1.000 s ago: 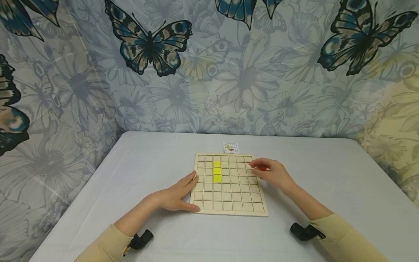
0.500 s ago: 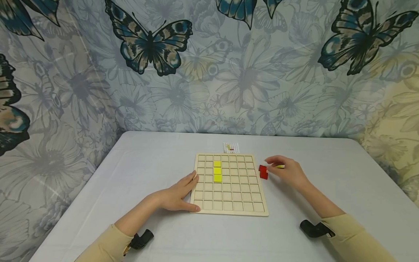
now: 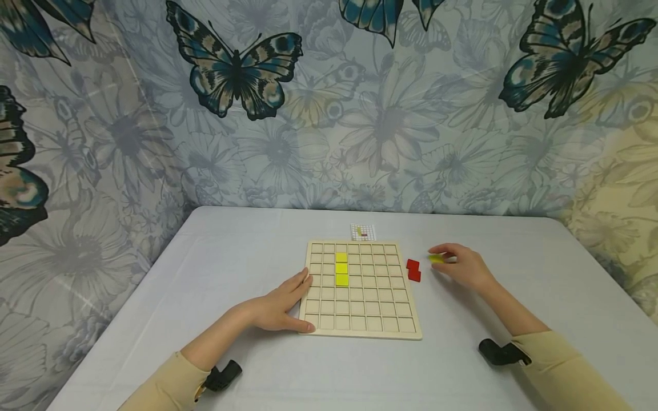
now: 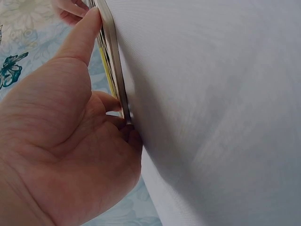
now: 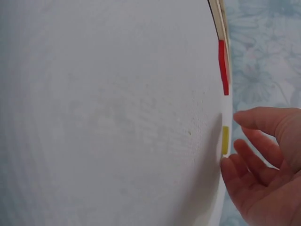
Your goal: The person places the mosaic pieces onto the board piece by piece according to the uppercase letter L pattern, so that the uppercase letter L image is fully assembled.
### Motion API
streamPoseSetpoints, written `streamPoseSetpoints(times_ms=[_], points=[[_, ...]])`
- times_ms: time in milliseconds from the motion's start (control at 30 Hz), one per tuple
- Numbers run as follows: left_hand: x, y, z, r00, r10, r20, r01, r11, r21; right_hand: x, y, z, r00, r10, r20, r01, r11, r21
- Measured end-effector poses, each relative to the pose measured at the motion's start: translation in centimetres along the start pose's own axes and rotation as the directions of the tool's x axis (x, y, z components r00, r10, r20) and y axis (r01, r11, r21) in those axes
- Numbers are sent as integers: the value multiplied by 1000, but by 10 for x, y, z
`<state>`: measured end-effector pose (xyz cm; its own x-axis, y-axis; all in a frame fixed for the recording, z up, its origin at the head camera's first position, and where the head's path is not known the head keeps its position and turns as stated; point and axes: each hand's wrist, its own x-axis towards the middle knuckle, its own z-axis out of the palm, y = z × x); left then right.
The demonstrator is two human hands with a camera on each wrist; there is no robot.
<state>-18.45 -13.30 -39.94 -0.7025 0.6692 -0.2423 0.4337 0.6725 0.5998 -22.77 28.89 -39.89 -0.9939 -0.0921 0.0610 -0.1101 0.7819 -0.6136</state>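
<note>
A pale wooden grid board lies flat on the white table. Three yellow square tiles form a column in its upper left part. My left hand rests along the board's left edge, its thumb at the near left corner. To the right of the board, two red tiles lie touching. Farther right my right hand hovers over a loose yellow tile. In the right wrist view the yellow tile lies on the table, below the gap between thumb and fingers, which do not pinch it.
A small printed grid card with coloured squares lies just behind the board. A white cloth covers the table. Behind it hangs a butterfly-patterned backdrop. A black wrist camera sits under the right sleeve.
My right hand has moved right, from beside the board's right edge past the red tiles to the loose yellow tile. The red tiles have come into full view. The left hand stays put.
</note>
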Motion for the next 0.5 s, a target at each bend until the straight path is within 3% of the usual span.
streamPoseSetpoints(times_ms=[500], points=[[-2, 4, -1, 1000, -15, -4, 15, 1000, -8, 2, 6, 0, 999, 24, 36, -23, 999, -23]])
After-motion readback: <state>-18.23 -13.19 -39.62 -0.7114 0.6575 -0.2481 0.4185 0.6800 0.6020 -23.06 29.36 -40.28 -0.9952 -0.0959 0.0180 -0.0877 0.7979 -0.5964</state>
